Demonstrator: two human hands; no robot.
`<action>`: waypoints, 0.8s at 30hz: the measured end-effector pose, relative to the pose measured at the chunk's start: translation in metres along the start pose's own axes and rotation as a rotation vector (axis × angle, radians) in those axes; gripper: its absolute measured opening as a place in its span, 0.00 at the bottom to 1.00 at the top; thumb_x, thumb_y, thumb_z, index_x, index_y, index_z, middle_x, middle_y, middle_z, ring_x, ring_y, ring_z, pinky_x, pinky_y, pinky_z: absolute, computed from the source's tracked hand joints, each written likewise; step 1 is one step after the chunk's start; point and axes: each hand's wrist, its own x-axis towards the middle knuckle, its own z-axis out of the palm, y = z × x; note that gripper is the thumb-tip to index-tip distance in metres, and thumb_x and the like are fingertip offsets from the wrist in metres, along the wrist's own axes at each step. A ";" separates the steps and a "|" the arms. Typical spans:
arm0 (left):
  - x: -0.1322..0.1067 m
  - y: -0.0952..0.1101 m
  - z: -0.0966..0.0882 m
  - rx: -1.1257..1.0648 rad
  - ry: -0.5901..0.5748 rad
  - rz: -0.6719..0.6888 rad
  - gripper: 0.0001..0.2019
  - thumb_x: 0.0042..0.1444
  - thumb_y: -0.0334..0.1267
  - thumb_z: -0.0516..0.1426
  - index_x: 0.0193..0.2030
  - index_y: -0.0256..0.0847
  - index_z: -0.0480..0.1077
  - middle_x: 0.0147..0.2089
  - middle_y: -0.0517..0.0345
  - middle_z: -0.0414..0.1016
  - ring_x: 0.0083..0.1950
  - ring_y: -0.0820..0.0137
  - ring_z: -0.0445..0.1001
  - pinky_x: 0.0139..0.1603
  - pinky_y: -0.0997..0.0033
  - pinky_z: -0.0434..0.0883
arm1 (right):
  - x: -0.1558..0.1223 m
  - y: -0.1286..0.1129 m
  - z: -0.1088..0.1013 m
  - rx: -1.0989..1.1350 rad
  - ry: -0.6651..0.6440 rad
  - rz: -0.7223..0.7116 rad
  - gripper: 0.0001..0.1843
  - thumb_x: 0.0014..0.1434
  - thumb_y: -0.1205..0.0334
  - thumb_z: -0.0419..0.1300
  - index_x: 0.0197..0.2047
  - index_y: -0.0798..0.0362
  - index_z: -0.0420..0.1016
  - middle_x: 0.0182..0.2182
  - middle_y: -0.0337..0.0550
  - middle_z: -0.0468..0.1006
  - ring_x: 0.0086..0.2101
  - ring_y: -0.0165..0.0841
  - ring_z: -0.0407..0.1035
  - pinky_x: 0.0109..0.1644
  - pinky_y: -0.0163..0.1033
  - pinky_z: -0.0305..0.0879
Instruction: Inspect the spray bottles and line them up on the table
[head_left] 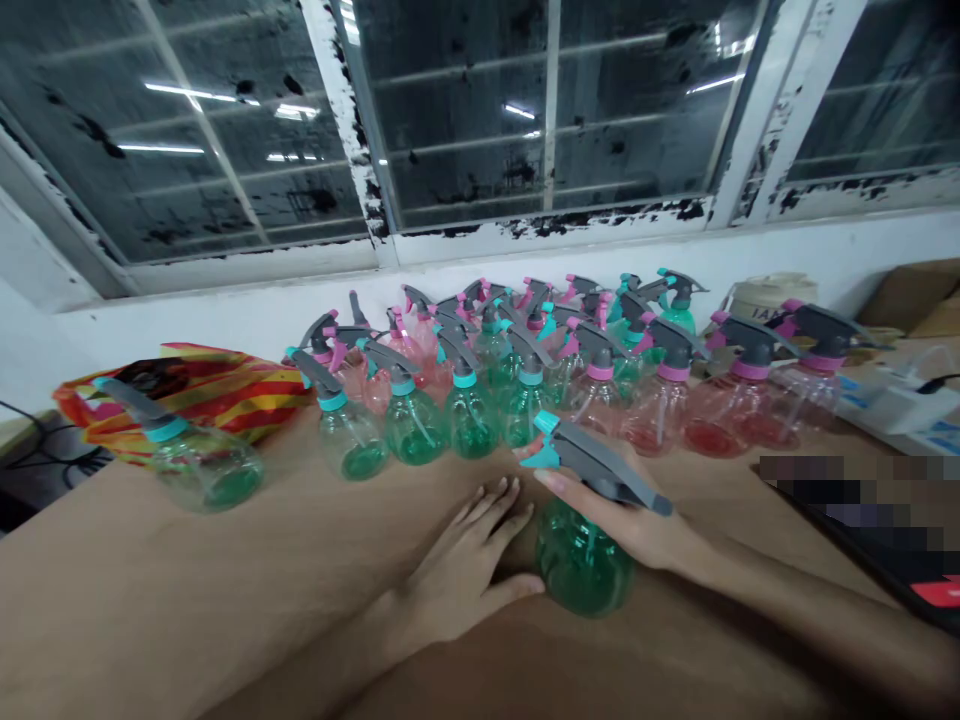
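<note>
A green spray bottle [585, 570] with a grey and turquoise trigger head stands upright near the table's front. Wrapped around its neck, just under the head, are the fingers of my right hand [634, 520]. My left hand [469, 570] lies palm down on the table to the left of that bottle, fingers stretched out and thumb tip close to its side. Behind both hands stand green spray bottles [416, 430] with turquoise collars and pink spray bottles [652, 420] with pink collars, in several rows. One more green spray bottle [206, 470] stands apart at the left.
A red and yellow plastic bag [255, 385] lies at the left rear of the table [315, 570]. At the right are a dark device [847, 530], partly blurred out, a white power strip [900, 405] and a cardboard box [919, 295]. Barred windows [465, 120] rise behind.
</note>
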 end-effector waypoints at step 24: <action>0.002 -0.003 0.008 0.040 0.045 0.039 0.31 0.64 0.55 0.46 0.68 0.38 0.49 0.69 0.48 0.46 0.69 0.57 0.40 0.65 0.50 0.47 | -0.008 0.002 -0.002 -0.039 -0.016 0.141 0.16 0.57 0.57 0.58 0.49 0.47 0.71 0.41 0.41 0.79 0.40 0.35 0.74 0.44 0.40 0.71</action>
